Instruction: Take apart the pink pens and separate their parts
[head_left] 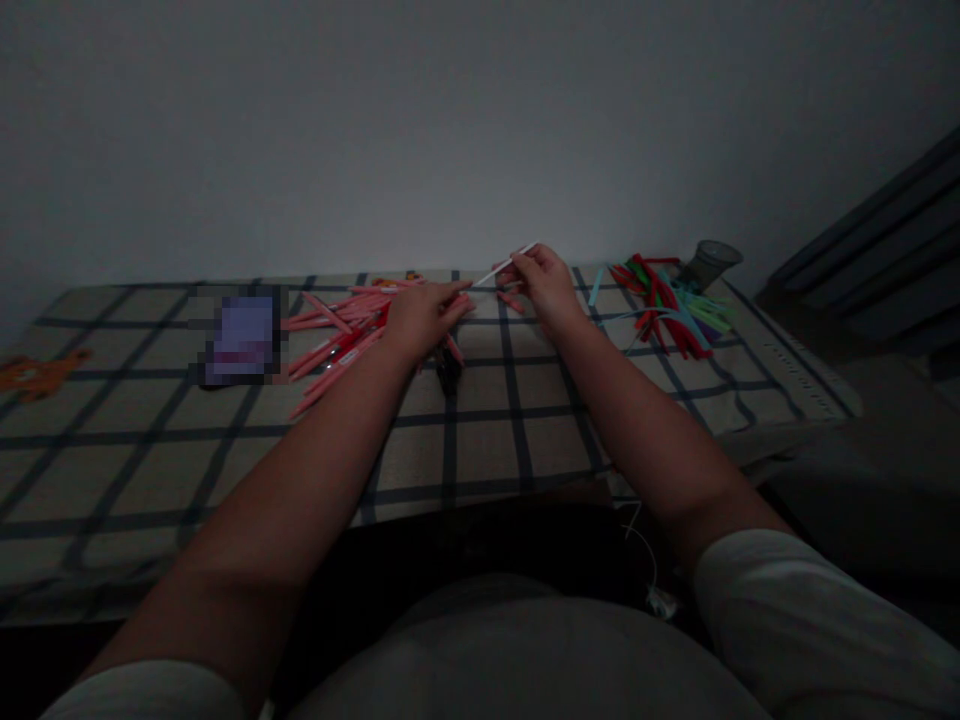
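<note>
A pile of pink pen barrels (341, 325) lies on the checked cloth near the table's far edge. My left hand (424, 315) rests at the pile's right side with fingers stretched toward the right; it seems to pinch a pink piece at its tips. My right hand (541, 278) is closed in a pinch round a thin white stick (510, 262) that slants up to the right. A small dark object (448, 372) lies just below my left hand.
The checked tablecloth (525, 440) covers the table. A bunch of red, green and blue strips (667, 305) lies at the right, beside a clear cup (711, 262). A blurred purple patch (241, 338) sits left of the pile, an orange shape (37, 372) at far left.
</note>
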